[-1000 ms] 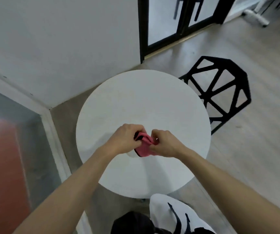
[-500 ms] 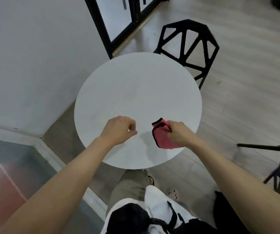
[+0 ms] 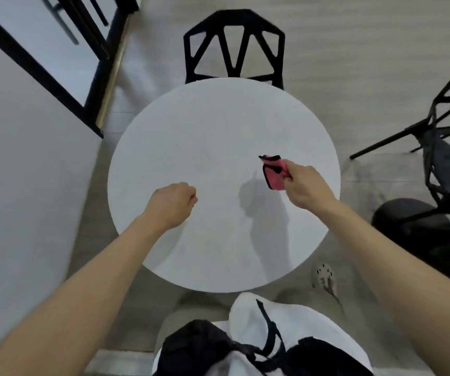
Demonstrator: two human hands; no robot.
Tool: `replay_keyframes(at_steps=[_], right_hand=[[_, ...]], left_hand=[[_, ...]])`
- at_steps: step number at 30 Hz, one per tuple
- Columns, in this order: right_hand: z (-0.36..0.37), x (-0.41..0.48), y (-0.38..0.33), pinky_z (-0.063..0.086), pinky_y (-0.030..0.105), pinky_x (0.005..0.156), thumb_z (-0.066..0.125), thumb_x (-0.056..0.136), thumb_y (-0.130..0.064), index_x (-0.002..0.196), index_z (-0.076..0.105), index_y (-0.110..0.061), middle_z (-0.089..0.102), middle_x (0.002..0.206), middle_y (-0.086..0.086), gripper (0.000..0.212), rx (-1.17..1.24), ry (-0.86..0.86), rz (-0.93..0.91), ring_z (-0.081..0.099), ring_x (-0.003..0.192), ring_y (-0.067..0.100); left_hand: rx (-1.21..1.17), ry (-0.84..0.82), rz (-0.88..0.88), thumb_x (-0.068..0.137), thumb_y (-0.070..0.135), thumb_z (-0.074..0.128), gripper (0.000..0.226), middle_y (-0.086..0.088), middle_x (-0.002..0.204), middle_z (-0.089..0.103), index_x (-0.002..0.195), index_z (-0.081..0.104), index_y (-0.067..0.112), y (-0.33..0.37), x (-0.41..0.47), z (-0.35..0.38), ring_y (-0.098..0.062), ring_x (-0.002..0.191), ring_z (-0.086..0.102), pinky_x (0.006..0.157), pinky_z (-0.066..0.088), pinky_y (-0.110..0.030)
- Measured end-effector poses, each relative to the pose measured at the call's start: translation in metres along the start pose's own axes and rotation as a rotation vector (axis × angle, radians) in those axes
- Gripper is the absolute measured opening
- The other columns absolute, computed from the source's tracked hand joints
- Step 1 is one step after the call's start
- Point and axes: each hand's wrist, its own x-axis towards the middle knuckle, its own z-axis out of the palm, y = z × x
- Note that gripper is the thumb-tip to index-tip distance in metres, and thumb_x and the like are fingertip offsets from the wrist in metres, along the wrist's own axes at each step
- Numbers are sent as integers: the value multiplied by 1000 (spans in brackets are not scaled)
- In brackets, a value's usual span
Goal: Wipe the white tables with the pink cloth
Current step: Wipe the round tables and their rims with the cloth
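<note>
A round white table (image 3: 213,137) fills the middle of the view. My right hand (image 3: 306,185) holds the folded pink cloth (image 3: 274,172), which has a black hem, above the table's right side; the cloth hangs clear of the top and casts a shadow on it. My left hand (image 3: 171,203) hovers over the table's left part with its fingers curled and nothing in it. The two hands are well apart.
A black geometric chair (image 3: 233,44) stands at the table's far side. Another black chair (image 3: 446,164) and a dark round base (image 3: 419,229) are at the right. A white wall (image 3: 23,172) and a black-framed glass door (image 3: 64,44) lie left.
Both hands held the cloth together a second ago. The left hand let go; the right hand carried the cloth to the right and farther across the table. The view swung to face the table squarely.
</note>
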Motion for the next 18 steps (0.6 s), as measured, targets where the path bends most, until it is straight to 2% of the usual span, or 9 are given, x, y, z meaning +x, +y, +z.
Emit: replay_keyframes(at_steps=[2, 3, 5, 6, 7, 8, 12, 16, 18], right_hand=[[52, -39, -4, 52, 33, 82, 46, 106, -10, 133, 67, -27, 72, 111, -5, 38, 26, 131, -41, 67, 104, 24], [79, -59, -3, 50, 31, 95, 52, 106, -12, 137, 67, -26, 70, 126, -5, 37, 5, 109, -67, 64, 122, 25], [127, -96, -2, 26, 30, 126, 63, 105, -33, 157, 56, -26, 44, 169, 1, 53, -156, -168, -81, 34, 160, 24], [146, -108, -1, 13, 32, 132, 65, 102, -49, 163, 48, -26, 26, 178, 2, 67, -239, -310, -62, 18, 166, 22], [160, -113, 1, 8, 36, 135, 63, 100, -63, 164, 46, -26, 18, 181, 1, 76, -267, -362, -24, 10, 168, 21], [168, -116, -2, 8, 38, 136, 59, 100, -68, 163, 49, -24, 19, 180, 1, 77, -238, -316, 16, 10, 168, 19], [182, -100, -15, 21, 39, 134, 48, 112, -48, 159, 52, -13, 35, 175, 4, 58, -103, 76, 78, 26, 163, 21], [216, -96, 0, 10, 51, 136, 29, 113, -50, 170, 30, -12, 13, 182, 10, 69, -345, 153, 73, 4, 169, 29], [230, -99, 7, 10, 54, 136, 27, 110, -49, 172, 23, -13, 8, 182, 11, 72, -408, 193, 77, 1, 169, 30]], left_hand=[[10, -34, 48, 113, 31, 45, 25, 2, 98, 58, 100, 63, 20, -32, -11, 10, -22, 87, 60, 73, 46, -38], [15, -49, 54, 112, 29, 47, 24, 2, 99, 60, 100, 65, 19, -44, -19, 16, -22, 87, 60, 73, 47, -38], [55, -99, 62, 110, 25, 54, 21, 3, 102, 65, 100, 72, 18, -66, -33, 24, -21, 87, 64, 73, 49, -36], [69, -121, 58, 107, 23, 59, 18, 3, 103, 69, 100, 75, 20, -75, -37, 25, -20, 88, 67, 73, 49, -35], [74, -131, 52, 104, 22, 64, 16, 4, 102, 71, 97, 77, 22, -82, -40, 26, -20, 88, 68, 72, 49, -33], [78, -126, 47, 101, 20, 68, 14, 5, 101, 72, 92, 78, 25, -87, -44, 26, -19, 88, 68, 71, 47, -32], [117, -57, 43, 89, 27, 79, 19, 12, 94, 69, 74, 70, 33, -102, -57, 22, -16, 90, 67, 71, 44, -31], [137, 9, 100, 87, 40, 84, 20, 12, 90, 67, 74, 72, 31, -114, -69, 27, -16, 87, 65, 72, 48, -33], [119, 44, 161, 91, 41, 83, 17, 10, 94, 69, 82, 78, 28, -120, -68, 32, -18, 90, 66, 74, 50, -35]])
